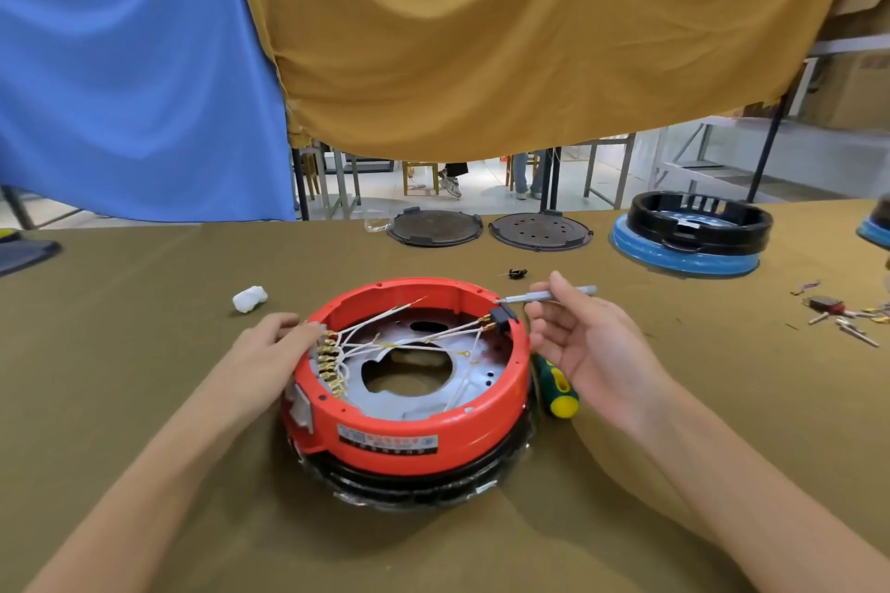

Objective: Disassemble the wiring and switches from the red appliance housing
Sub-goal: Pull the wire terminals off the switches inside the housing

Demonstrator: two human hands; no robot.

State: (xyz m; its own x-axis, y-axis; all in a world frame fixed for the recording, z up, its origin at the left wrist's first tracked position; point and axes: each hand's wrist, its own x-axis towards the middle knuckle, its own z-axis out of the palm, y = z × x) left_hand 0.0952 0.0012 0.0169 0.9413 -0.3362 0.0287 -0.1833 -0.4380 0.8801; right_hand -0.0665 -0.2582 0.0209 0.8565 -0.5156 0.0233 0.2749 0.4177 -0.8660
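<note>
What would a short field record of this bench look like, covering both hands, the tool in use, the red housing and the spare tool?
left hand: rests on the housing's left rim by the brass terminals
right hand: holds a slim grey screwdriver
tip: at the black switch block on the rim
red housing: open, white wires still inside
spare: green-yellow screwdriver on the table, right of the housing

The label (387, 441) on the near wall of the red housing (414, 429) is too blurred to read. The housing hides part of the green and yellow screwdriver (558, 392) at its right, and the right edge cuts off a blue-rimmed unit (877, 226) on the far worktop (144, 303)
</note>
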